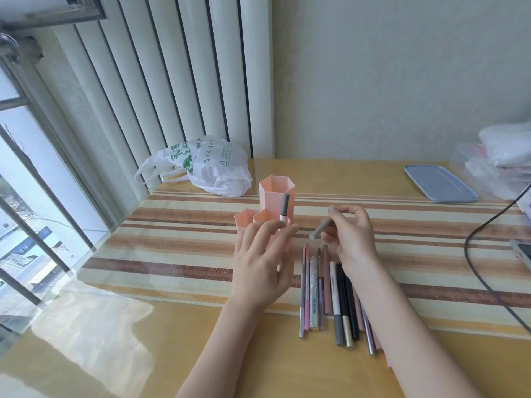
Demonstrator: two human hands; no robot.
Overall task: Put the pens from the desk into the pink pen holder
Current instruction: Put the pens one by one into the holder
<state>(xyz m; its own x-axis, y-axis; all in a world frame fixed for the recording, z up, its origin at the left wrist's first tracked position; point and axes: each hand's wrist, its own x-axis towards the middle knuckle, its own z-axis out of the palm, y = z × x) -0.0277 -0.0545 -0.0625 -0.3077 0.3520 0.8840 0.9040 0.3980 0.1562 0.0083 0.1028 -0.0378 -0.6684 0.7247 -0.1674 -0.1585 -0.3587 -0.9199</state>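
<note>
Between the right hand's (349, 234) fingertips a grey pen (321, 229) is being pinched, tilting above the striped mat near the desk's (115, 354) middle. Left hand (263, 262) is curling its fingers round the pink pen holder (275, 193), steadying it, one pen (284, 209) already standing inside. Remaining pens (330, 294) are lying toward the near edge, under the right wrist. Risks: that wrist sweeping them off, or the pinch slipping and the pen missing a compartment.
</note>
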